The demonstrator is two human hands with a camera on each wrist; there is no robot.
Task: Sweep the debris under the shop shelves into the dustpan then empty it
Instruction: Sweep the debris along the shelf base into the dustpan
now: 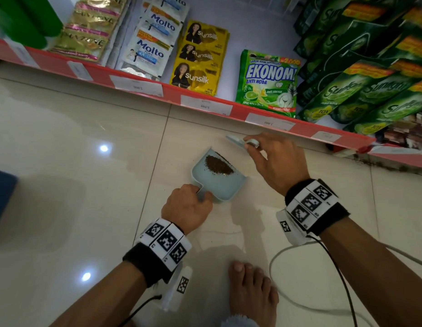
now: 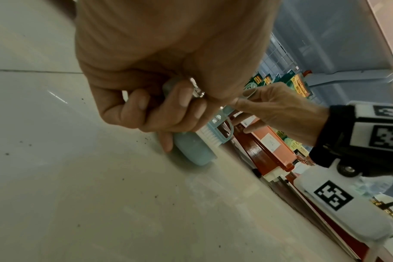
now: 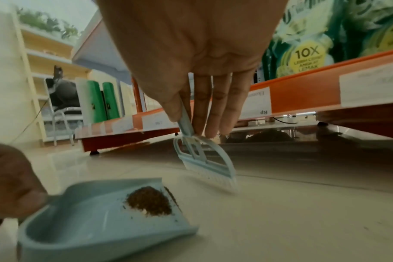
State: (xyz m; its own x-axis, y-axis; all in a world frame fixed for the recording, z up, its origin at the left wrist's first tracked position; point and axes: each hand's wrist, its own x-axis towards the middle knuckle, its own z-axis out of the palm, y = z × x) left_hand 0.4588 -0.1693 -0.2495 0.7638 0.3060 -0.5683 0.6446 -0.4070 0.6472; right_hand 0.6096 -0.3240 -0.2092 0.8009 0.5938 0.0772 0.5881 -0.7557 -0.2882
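My left hand [image 1: 186, 205] has its grip curled round the short handle of the dustpan [image 1: 217, 182], fingers wrapped under it as the left wrist view shows. My right hand [image 1: 274, 161] pinches the thin handle of the little brush [image 3: 205, 164] between thumb and fingertips, the other fingers lying nearly straight along it.

The dustpan sits flat on the floor [image 1: 87, 161], its open lip pointing toward one o'clock, at the shelf [image 1: 205, 100]. A heap of brown debris [image 1: 218, 165] lies just inside that lip. The brush hangs just off the lip at about one o'clock, bristles down near the tile, between pan and shelf base.

The pan looks like thin light plastic, stiff enough to carry by the handle alone. The load is loose and dry (it will slide at the least tilt forward), so I judge I should lift with the lip raised and the back wall low. The brush weighs next to nothing; a pinch suffices, though a fuller hold would stiffen the stroke. A few specks remain on the tile, and I cannot tell how much lies under the shelf.
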